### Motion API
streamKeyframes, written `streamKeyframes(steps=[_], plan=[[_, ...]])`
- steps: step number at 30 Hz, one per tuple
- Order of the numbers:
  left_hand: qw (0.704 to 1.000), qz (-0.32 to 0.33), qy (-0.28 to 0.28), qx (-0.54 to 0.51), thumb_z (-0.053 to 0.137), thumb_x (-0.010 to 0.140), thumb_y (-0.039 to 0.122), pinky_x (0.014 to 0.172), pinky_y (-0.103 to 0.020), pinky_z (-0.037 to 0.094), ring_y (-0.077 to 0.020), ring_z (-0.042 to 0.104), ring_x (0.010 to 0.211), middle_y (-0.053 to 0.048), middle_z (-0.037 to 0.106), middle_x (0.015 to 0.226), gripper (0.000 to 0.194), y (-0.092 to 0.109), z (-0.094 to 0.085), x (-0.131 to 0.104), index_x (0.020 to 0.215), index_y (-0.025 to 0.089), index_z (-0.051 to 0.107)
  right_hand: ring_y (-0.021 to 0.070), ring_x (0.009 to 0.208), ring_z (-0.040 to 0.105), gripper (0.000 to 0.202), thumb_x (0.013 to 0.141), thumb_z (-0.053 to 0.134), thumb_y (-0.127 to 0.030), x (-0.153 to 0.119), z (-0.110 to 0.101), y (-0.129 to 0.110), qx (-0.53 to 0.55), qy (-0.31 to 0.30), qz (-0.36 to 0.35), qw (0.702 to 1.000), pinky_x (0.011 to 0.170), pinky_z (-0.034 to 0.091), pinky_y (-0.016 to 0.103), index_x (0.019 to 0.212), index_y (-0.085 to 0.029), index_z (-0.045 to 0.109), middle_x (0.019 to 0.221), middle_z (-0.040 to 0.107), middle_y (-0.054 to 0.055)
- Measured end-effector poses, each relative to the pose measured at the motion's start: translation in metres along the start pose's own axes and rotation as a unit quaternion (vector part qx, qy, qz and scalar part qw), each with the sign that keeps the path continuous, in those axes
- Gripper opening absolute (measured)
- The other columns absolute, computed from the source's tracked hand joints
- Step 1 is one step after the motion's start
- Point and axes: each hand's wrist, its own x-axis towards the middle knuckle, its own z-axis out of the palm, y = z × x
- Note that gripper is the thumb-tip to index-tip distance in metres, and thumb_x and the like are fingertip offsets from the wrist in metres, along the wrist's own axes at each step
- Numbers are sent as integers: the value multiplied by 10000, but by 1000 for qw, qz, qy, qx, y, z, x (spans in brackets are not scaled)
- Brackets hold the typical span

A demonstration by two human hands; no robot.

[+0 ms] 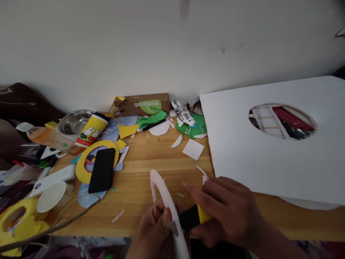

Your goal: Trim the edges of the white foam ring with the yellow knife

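White, smooth loop (165, 192), rounded at its tip, pinched in the left hand (153, 227) over the near edge of the wood-grained bench (145, 162). Yellow-and-black cutter (196, 216) gripped in the right hand (234, 208), flat grey blade (173, 228) against the loop. Squarish white piece (193, 149) beyond.

Loop (165, 190) in left hand (152, 232), cutter (191, 218) in right hand (231, 208); phone (101, 171) on ring (81, 171), left; board (242, 162) right; box (128, 105) behind.
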Motion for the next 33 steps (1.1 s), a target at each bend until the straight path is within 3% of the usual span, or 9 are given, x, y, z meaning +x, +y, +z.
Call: streamKeyframes(steps=[7, 13, 20, 24, 26, 28, 30, 33], plan=[[1000, -1, -1, -11, 781, 824, 385, 490, -172, 435, -74, 511, 496, 44, 533, 620, 269, -5, -1, 2, 796, 181, 609, 156, 646, 573, 567, 995, 425, -652, 3, 1, 3, -6, 3, -1, 1000, 585, 391, 313, 1165, -169, 668, 729, 612, 2], [997, 18, -66, 28, 717, 874, 436, 473, -165, 418, -60, 443, 449, 56, 483, 582, 259, -8, -11, 2, 871, 194, 625, 149, 623, 557, 595, 981, 427, -677, 5, 1, 4, 0, 9, -8, 1000, 580, 381, 312, 1152, -166, 679, 705, 586, -12], [997, -6, -15, 78, 825, 761, 473, 475, -172, 364, -54, 448, 462, 42, 522, 578, 368, -1, -5, -4, 764, 164, 627, 148, 630, 547, 610, 977, 417, -692, 8, -2, 1, 18, -1, -12, 1000, 576, 355, 314, 1151, -170, 680, 706, 587, -12], [996, 23, -6, 84, 833, 763, 443, 531, -200, 423, -103, 583, 550, 28, 629, 688, 409, 6, 0, -4, 1084, 239, 682, 151, 626, 552, 569, 990, 442, -648, 7, -1, 3, -7, 0, -21, 1000, 584, 366, 317, 1165, -157, 670, 710, 590, -7], [998, 35, -7, 61, 801, 805, 424, 609, -226, 466, -130, 641, 642, 20, 655, 761, 395, 8, 3, -3, 1144, 277, 661, 153, 623, 557, 543, 988, 465, -633, 6, 0, 4, -13, 4, -19, 1000, 583, 370, 316, 1169, -161, 665, 715, 596, -7], [999, 38, -8, 38, 735, 865, 432, 666, -244, 483, -132, 644, 674, 10, 646, 776, 240, 9, 7, -2, 992, 236, 680, 150, 616, 554, 545, 984, 467, -641, 5, 1, 4, -8, 6, -18, 1000, 578, 374, 310, 1160, -164, 664, 714, 595, -7], [999, 36, -4, 28, 692, 892, 450, 655, -242, 484, -119, 616, 637, 12, 619, 734, 255, 9, 9, -2, 854, 200, 658, 149, 620, 557, 557, 983, 457, -651, 4, 1, 3, 0, 5, -23, 1000, 585, 384, 307, 1149, -163, 668, 720, 601, -4], [999, 30, 3, 33, 706, 883, 435, 587, -221, 474, -106, 586, 589, 24, 595, 696, 257, 8, 8, -4, 824, 195, 634, 151, 626, 561, 587, 977, 445, -672, 3, 0, 2, -3, 4, -26, 1000, 595, 392, 311, 1160, -161, 670, 716, 597, -3]])
